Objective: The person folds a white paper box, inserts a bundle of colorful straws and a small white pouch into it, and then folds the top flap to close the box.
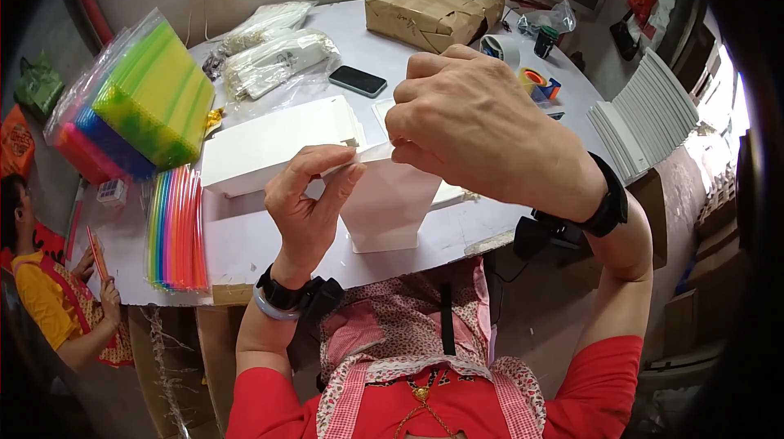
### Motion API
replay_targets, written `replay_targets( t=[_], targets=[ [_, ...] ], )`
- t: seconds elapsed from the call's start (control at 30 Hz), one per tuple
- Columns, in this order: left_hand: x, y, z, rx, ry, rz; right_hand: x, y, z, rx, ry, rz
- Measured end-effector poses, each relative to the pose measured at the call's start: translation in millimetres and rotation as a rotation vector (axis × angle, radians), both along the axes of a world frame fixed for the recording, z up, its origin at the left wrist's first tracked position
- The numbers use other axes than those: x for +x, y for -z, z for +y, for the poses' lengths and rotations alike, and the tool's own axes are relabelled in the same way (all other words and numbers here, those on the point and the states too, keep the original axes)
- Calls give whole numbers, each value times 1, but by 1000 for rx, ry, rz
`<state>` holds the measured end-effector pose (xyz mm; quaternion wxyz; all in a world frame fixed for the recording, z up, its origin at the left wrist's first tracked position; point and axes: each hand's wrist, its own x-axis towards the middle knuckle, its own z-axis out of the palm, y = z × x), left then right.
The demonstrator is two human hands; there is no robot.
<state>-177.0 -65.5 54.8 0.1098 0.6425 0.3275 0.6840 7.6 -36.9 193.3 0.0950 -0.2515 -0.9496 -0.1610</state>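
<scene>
We see a small packing workshop: a paper-wrapped parcel (pixel 433 13) near the far edge of the counter (pixel 233 235), bundled coloured strips (pixel 175 235) toward its left, stacked white pieces (pixel 645 116) beside its right edge, an aproned co-worker (pixel 53 304) beyond the left.

Room between strips (pixel 175 231), left hand (pixel 304 206) and white stack (pixel 269 149)

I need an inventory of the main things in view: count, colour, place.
Table: 1, white, centre
Paper piece: 1, white, front centre
Card stack: 1, white, centre-left
Plastic strips: many, multicoloured, left
Bundles: several, multicoloured, far left
Packets: 2, white, back left
Phone: 1, dark, back centre
Parcel: 1, brown, back
Tape roll: 1, yellow, back right
Panels: many, white, far right
Co-worker: 1, yellow sleeve, lower left
Left hand: 1, bare, holding paper
Right hand: 1, bare, holding paper
</scene>
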Motion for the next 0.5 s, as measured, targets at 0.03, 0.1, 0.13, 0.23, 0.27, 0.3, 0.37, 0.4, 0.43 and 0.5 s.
replay_targets(
  t=[0.03,0.1,0.13,0.23,0.27,0.3,0.37,0.4,0.43,0.5],
  targets=[
    [0,0,2,-10,-27,20,0,1,-5,106,8,-28],
    [1,-1,4,-20,-53,40,1,-1,-8,211,18,-57],
    [2,-1,5,-10,-47,34,2,-3,-7,164,24,-49],
    [5,-3,6,16,-31,23,7,-9,-7,76,39,-32],
    [6,-3,6,25,-26,19,9,-12,-9,27,68,-22],
    [8,-3,6,35,-21,15,11,-14,-11,-22,98,-12],
    [6,-2,6,42,-27,12,15,-14,-10,-72,115,-3],
    [5,-2,6,22,-47,12,20,-14,-8,10,84,134],
    [3,-2,7,1,-66,13,25,-13,-6,93,52,270],
    [2,-2,8,-20,-82,11,35,-12,-4,175,22,404]
  ],
)
